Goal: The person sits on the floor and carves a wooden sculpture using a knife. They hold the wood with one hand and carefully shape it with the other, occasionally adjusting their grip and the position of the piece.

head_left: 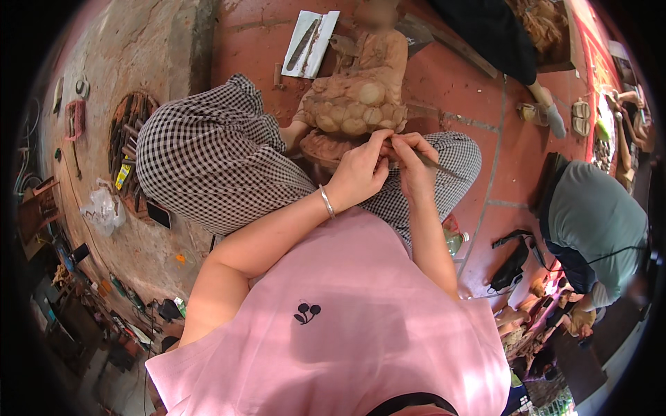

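A carved wooden statue stands between my knees, with rounded, petal-like carving round its lower part. Close in front of its base, my right hand is closed on a thin, dark, file-like tool, whose long end slants out to the right. My left hand is bent and closed, its fingertips meeting those of the right hand near the tool's other end. Whatever the left fingers pinch is hidden. The statue's top is blurred.
White paper with two slim dark tools lies beyond the statue. To the left are a round basket of tools, a phone and a plastic bag. A bottle lies by my right forearm. Other people sit nearby.
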`<state>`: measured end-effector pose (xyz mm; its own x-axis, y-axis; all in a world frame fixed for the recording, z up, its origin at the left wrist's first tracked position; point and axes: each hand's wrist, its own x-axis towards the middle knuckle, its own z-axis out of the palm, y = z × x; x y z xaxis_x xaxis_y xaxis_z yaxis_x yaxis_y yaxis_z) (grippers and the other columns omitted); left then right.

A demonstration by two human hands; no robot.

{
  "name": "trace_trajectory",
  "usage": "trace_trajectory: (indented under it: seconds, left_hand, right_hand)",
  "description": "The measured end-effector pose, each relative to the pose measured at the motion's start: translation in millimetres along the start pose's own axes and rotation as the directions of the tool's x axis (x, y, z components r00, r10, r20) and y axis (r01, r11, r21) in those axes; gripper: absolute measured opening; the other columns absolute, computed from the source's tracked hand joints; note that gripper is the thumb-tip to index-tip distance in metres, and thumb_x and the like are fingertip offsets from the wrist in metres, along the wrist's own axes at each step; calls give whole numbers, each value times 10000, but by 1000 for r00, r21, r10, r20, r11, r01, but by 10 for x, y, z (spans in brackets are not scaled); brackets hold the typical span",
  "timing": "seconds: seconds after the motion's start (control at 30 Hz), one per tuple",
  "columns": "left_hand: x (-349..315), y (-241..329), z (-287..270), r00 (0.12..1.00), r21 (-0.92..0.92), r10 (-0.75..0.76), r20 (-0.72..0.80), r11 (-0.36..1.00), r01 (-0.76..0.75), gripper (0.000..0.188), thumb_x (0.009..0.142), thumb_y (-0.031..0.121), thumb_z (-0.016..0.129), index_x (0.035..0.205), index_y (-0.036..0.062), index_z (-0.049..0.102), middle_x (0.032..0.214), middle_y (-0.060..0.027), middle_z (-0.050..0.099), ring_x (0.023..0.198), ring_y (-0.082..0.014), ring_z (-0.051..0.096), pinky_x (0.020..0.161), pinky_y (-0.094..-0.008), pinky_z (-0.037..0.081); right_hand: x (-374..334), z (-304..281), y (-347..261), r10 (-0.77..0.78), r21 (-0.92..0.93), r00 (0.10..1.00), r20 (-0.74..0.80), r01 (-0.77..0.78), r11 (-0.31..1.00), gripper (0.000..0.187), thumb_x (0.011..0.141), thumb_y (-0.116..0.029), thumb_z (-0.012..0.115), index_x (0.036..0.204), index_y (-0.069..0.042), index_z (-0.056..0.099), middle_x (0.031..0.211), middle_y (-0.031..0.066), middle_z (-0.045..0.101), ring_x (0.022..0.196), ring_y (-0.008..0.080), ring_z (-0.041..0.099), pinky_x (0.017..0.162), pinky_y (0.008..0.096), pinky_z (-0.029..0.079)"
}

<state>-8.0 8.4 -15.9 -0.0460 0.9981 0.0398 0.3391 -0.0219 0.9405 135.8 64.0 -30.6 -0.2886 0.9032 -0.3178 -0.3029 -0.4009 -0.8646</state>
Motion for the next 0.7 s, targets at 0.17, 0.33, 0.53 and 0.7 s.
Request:
trace_trajectory:
  seconds: [0.17, 0.33, 0.53, 0.7]
  left_hand:
    - [102, 151, -94, 986, -40, -130, 109, 990, 135, 728, 832, -19, 572, 1490, 33, 265, 858, -164, 673, 743, -299, 688, 681, -379, 547]
    - [15, 17, -1, 1000, -6, -10, 11, 1000, 10, 706, 832, -25, 574, 1473, 32, 284, 822, -162, 669, 713, -303, 683, 663, -379, 547]
    - [67, 129, -80, 984, -28, -144, 106, 989, 148, 665, 840, -22, 582, 1442, 16, 302, 888, -186, 677, 746, -309, 689, 670, -389, 548]
    - [8, 41, -24, 1000, 3, -8, -16, 1000, 8, 683, 835, -26, 582, 1450, 29, 291, 891, -205, 674, 740, -341, 683, 666, -409, 543]
  right_hand:
    - [138, 217, -103, -21, 172, 999, -38, 27, 985, 44, 899, 56, 634, 933, 55, 661, 1094, 117, 639, 999, 190, 657, 889, 304, 562]
    - [46, -37, 46, 33, 59, 999, 24, -34, 998, 43, 888, 49, 651, 929, 51, 661, 1019, 114, 651, 936, 176, 655, 867, 298, 559]
    - [85, 246, -35, -136, 26, 983, -127, 140, 990, 21, 882, 14, 677, 888, 33, 674, 1019, 99, 661, 979, 169, 634, 837, 280, 528]
    - [-58, 232, 39, -329, -446, 944, 23, 305, 842, 76, 841, -22, 733, 834, 35, 684, 938, 109, 679, 883, 162, 632, 808, 269, 486]
